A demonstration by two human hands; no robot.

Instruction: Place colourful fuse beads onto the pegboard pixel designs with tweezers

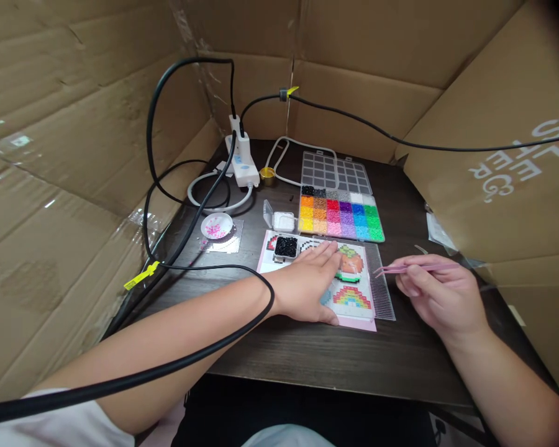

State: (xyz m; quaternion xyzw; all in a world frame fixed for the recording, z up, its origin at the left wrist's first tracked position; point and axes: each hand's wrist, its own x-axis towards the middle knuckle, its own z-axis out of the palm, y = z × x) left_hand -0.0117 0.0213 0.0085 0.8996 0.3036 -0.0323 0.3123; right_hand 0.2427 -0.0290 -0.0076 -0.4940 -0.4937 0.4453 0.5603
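The left hand [307, 280] lies open and flat on the pegboard [382, 288], the right hand [435, 297] just right of it pinches pink tweezers [414, 268]; the rainbow [351, 297] looks filled, much seemingly left.

Makeshift craft nook: dark table [307, 360] walled by cardboard [74, 155]

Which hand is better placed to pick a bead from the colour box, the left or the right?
Probably the right hand: it holds the pink tweezers, tips pointing toward the pegboard, with the bead box just beyond. The left hand lies flat and empty on the pegboard, likely steadying it.
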